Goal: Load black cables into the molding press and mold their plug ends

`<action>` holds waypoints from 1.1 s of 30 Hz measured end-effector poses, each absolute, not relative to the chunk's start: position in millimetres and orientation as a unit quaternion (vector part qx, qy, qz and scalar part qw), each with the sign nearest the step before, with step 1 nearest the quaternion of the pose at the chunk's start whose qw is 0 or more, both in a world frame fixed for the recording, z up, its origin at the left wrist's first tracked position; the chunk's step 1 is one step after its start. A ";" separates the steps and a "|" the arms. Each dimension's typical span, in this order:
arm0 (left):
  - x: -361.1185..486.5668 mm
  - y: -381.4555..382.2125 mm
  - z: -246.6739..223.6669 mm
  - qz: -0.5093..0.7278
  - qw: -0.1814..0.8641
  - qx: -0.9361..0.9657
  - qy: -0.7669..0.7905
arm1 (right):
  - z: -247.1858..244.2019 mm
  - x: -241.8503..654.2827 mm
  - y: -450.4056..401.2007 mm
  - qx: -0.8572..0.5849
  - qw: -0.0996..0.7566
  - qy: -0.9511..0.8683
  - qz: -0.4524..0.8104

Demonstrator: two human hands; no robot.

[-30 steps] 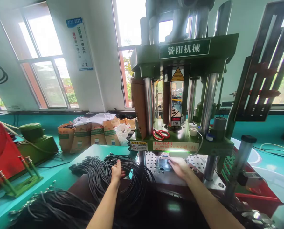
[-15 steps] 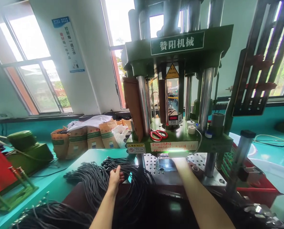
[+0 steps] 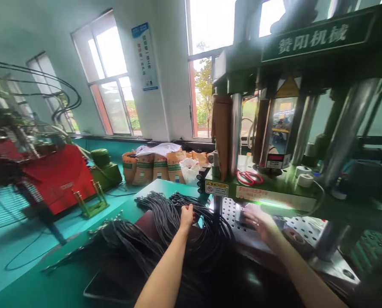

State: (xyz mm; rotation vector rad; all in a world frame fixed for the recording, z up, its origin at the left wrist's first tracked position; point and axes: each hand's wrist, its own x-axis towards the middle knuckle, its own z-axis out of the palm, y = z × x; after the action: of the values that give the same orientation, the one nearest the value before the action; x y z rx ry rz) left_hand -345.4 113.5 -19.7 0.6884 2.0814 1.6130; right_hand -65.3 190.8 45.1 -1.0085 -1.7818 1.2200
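Note:
My left hand (image 3: pixel 187 215) is closed at the near bundle of black cables (image 3: pixel 214 220), its thumb on top and fingers curled round some of them. A second cable bundle (image 3: pixel 160 209) lies just left of it, with small fittings at the ends. Under the press (image 3: pixel 274 192), my right hand (image 3: pixel 260 220) hovers over the perforated metal plate (image 3: pixel 231 214), slightly blurred. Its fingers are stretched out and apart, and I see nothing held. Behind it a metal block (image 3: pixel 279 221) is partly hidden by the hand.
Red-handled scissors (image 3: pixel 249 178) and white tape rolls (image 3: pixel 305 180) rest on the press ledge. More cables (image 3: pixel 123 233) spread over the green table (image 3: pixel 65 261) at left. Paper sacks (image 3: pixel 160 167) stand by the wall, and a red machine (image 3: pixel 62 177) is further left.
The view has swung left, so the press sits further right. My right hand has drawn back from under the press and now shows its spread fingers. My left hand stays at the cables.

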 end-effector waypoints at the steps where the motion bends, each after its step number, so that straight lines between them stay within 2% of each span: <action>1: -344.7 113.3 -19.4 0.568 0.189 0.268 0.755 | 37.6 -75.0 178.2 -0.381 0.345 -0.702 0.493; 4: -341.8 109.9 -16.2 0.514 0.142 0.353 0.768 | 19.6 -105.7 143.8 -0.349 0.287 -0.770 0.451; 9: -359.3 93.3 -1.8 0.396 0.111 0.432 0.802 | 3.3 -142.7 122.2 -0.361 0.242 -0.872 0.225; 16: -462.8 46.7 20.2 0.310 -0.002 0.247 0.918 | -27.8 -148.4 132.3 -0.374 0.288 -0.869 0.150; 22: -508.9 59.7 5.6 0.217 0.080 0.163 0.959 | -41.7 -147.9 133.7 -0.356 0.310 -0.871 0.138; 28: -509.5 98.4 -3.1 0.098 0.175 0.179 0.963 | -33.5 -146.3 125.4 -0.358 0.305 -0.873 0.130; 33: -501.4 109.5 -5.1 0.019 0.194 0.165 0.967 | -25.1 -146.5 119.5 -0.375 0.277 -0.869 0.164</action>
State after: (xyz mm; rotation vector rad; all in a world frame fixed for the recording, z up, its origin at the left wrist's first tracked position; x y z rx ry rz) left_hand -501.4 109.5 -5.1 0.4616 2.7124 0.0541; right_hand -146.5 119.5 -25.1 -1.0083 -2.3338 0.4400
